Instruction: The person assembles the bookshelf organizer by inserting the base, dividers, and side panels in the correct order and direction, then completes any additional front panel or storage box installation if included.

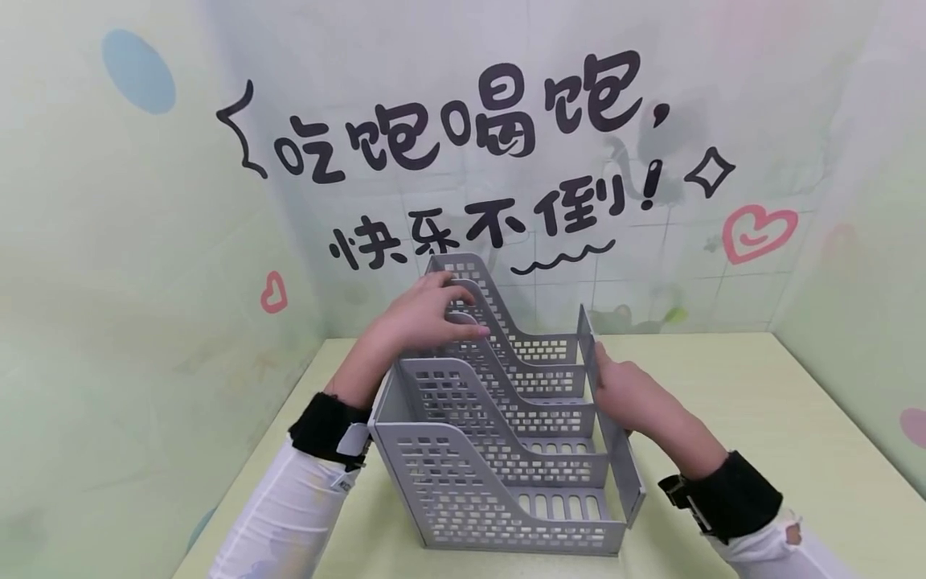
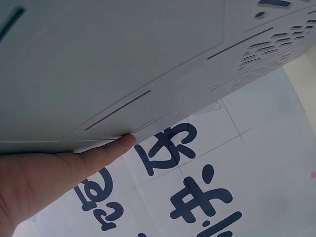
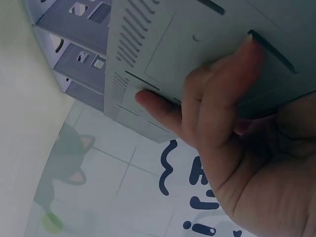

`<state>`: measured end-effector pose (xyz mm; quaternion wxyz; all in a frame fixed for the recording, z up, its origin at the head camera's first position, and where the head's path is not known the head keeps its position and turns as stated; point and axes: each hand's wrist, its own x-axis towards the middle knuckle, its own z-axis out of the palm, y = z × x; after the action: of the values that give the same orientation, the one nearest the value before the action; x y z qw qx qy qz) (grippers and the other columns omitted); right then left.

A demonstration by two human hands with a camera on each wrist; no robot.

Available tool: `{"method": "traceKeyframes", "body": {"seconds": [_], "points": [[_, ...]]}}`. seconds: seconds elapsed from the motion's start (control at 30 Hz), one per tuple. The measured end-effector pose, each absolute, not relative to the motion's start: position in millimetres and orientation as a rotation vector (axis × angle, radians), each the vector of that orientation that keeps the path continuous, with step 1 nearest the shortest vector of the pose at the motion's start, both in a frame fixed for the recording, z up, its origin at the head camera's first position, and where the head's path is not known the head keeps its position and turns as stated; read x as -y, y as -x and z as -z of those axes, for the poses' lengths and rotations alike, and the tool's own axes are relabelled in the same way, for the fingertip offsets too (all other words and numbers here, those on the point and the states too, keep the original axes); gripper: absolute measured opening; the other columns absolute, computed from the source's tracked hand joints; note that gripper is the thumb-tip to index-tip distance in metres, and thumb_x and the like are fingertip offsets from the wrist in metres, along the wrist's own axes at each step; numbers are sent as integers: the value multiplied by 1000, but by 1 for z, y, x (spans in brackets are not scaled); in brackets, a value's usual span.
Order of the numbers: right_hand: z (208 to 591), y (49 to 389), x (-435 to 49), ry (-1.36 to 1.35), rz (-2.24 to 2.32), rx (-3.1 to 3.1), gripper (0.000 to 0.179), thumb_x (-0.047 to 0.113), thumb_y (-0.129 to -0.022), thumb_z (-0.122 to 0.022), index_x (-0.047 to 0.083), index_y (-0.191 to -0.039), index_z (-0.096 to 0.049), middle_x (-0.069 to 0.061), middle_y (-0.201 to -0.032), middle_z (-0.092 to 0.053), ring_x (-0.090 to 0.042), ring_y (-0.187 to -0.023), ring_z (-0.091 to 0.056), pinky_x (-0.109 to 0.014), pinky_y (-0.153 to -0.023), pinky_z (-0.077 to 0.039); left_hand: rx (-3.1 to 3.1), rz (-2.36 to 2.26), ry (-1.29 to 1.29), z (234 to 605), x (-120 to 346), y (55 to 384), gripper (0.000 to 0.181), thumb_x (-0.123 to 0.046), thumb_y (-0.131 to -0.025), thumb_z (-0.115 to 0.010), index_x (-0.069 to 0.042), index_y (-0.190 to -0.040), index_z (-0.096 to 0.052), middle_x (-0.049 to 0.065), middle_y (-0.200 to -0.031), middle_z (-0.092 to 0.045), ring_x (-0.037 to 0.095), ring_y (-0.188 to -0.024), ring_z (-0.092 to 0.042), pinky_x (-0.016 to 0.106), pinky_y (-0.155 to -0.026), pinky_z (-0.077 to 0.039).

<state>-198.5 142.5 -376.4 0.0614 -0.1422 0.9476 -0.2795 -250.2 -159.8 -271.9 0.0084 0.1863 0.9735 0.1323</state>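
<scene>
A grey plastic file organizer [image 1: 535, 527] with several slotted compartments stands upright on the table, its tall side to the left. My left hand [image 1: 427, 314] reaches over the tall left edge, fingers bent over the tops of the dividers. In the left wrist view, one finger [image 2: 106, 150] lies along the edge of the tall side panel [image 2: 123, 64]. My right hand [image 1: 633, 394] presses the outer face of the low end panel [image 1: 625, 462], which leans slightly. In the right wrist view, fingertips [image 3: 148, 98] touch that panel; the palm side is partly hidden.
The organizer stands on a pale yellow table [image 1: 731, 386]. Close behind is a wall [image 1: 521, 32] with black lettering and coloured drawings. A black band is strapped round each wrist, over white sleeves [image 1: 282, 515].
</scene>
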Motion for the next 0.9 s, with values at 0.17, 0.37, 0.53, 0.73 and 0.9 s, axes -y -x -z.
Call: {"method": "traceKeyframes", "body": {"seconds": [0.17,0.37,0.53,0.73,0.9], "points": [[378,199,-139,373,883,-2859,76,0,-96,-43,-21,-160,-8,-22,-77,-68,-22,-53,-67,-36,-43,-55,-3034,-419,-581,273,160,251,62,-62,-92,-76,-22,-138,-68,19,-178,-21,41,-166,-16,65,-131,-26],[387,198,-135,312,847,-2931,73,4,-99,-42,-19,-161,-12,-8,-61,-53,-17,-49,-52,-31,-46,-46,-3039,-424,-593,274,161,252,64,-62,-91,-76,-21,-139,-68,19,-178,-21,41,-166,-17,65,-131,-26],[393,199,-133,294,892,-2941,71,23,-111,-43,-14,-164,-14,1,-55,-45,-14,-46,-44,-31,-48,-44,-3033,-429,-582,274,160,252,64,-62,-92,-75,-21,-140,-67,18,-178,-20,40,-166,-16,64,-131,-25],[393,199,-140,259,873,-2888,95,36,-106,-61,-10,-166,-5,-10,-63,-58,-18,-52,-59,-34,-55,-52,-3030,-423,-598,275,160,253,64,-62,-92,-75,-20,-140,-67,19,-178,-20,42,-166,-15,65,-132,-24],[393,200,-140,249,900,-2854,105,55,-106,-56,-8,-167,1,-13,-68,-63,-18,-58,-64,-36,-62,-54,-3037,-419,-606,273,159,252,65,-62,-92,-75,-20,-140,-67,20,-178,-21,42,-166,-16,65,-131,-25]]}}
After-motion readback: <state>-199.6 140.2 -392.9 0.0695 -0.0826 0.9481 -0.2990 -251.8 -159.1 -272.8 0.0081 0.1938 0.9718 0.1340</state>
